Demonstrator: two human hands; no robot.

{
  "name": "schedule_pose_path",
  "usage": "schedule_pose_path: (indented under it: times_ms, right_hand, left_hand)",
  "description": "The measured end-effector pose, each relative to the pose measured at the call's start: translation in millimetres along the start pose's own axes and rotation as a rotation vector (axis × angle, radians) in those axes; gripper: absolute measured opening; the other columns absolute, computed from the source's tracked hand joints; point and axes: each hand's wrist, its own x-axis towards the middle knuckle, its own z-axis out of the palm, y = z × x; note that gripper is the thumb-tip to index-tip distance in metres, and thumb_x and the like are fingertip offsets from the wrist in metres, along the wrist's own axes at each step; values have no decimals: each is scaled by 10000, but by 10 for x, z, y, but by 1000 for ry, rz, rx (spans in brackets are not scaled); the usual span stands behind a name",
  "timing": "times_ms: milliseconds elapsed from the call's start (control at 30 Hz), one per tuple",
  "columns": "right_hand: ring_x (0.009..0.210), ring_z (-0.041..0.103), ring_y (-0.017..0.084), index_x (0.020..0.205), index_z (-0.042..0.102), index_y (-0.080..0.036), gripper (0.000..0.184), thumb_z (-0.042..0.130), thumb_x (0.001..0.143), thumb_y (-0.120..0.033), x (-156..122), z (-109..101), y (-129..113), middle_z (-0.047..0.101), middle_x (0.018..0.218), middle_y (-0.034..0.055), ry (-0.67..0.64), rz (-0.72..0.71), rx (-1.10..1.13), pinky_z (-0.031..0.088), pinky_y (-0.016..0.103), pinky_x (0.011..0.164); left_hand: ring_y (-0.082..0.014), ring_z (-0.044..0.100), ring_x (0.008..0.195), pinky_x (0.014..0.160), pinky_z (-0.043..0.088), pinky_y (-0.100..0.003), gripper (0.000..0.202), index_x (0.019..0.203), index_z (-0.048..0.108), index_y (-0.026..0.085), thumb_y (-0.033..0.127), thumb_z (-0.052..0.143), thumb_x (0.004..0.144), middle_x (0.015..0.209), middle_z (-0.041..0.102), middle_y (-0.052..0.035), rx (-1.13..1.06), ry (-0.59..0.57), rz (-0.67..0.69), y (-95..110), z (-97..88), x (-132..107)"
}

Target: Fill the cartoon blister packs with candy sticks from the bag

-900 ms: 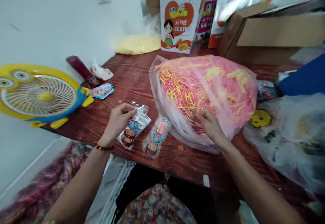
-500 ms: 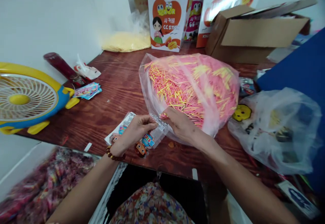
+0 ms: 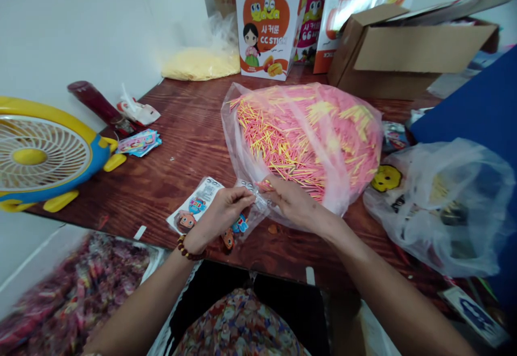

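Observation:
A big clear bag of pink and yellow sticks (image 3: 307, 140) lies on the brown wooden table (image 3: 189, 130). In front of it my left hand (image 3: 220, 216) pinches the open top of a small printed clear packet (image 3: 238, 221), held just above the table. My right hand (image 3: 291, 202) is closed on a few pink sticks (image 3: 264, 185), their tips at the packet's mouth. Another small printed packet (image 3: 194, 208) lies flat on the table just left of my left hand.
A yellow and blue toy fan (image 3: 40, 154) stands at the left. CC Stick cartons (image 3: 266, 22) and an open cardboard box (image 3: 404, 49) line the back. A clear bag (image 3: 440, 205) sits right. A bin of wrapped packets (image 3: 68, 286) lies below the table edge.
My right hand came out of the big bag with a few sticks and met my left hand, which let go of one packet and lifted another. The view shifted right.

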Motion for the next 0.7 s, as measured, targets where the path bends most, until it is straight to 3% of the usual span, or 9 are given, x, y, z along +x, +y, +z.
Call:
schedule_pose_path:
  times_ms: [200,300,467,633,700]
  right_hand:
    - [630,587,130,929,540,-235,128,540,925,-363,18,-30,-142,617,707,-44,521,68,754,483,288,671]
    - [665,619,143,945,539,-245,125,571,905,-358,69,46,-286,607,684,-51,656,-17,997,522,331,755]
    - [768,673,151,915,564,-242,103,550,933,-342,123,210,-364,622,726,-42,697,-99,1060,517,367,887]
    - [911,695,176,927,564,-237,138,528,954,-368,23,306,-275,662,787,-21,633,-21,938,478,403,986]
    - [1037,669,188,952,584,-234,157,504,964,-368,-35,298,-241,703,899,12,565,36,817,447,408,1037]
  left_hand:
    - [-111,463,619,588,382,-213,266,718,661,157,364,595,873,656,574,8,12,116,132,6,94,-52]
    - [-114,474,628,598,392,-215,275,722,666,155,360,581,884,657,577,3,-9,107,139,34,148,-38]
    - [-106,483,632,603,398,-207,244,763,685,147,341,594,881,680,595,5,-72,116,128,86,214,-4]
    - [-103,499,641,620,418,-206,231,802,697,148,346,604,878,710,628,7,-160,141,101,67,240,8]
    - [-105,518,653,635,430,-208,230,824,705,150,352,609,878,729,644,4,-177,132,92,54,244,17]
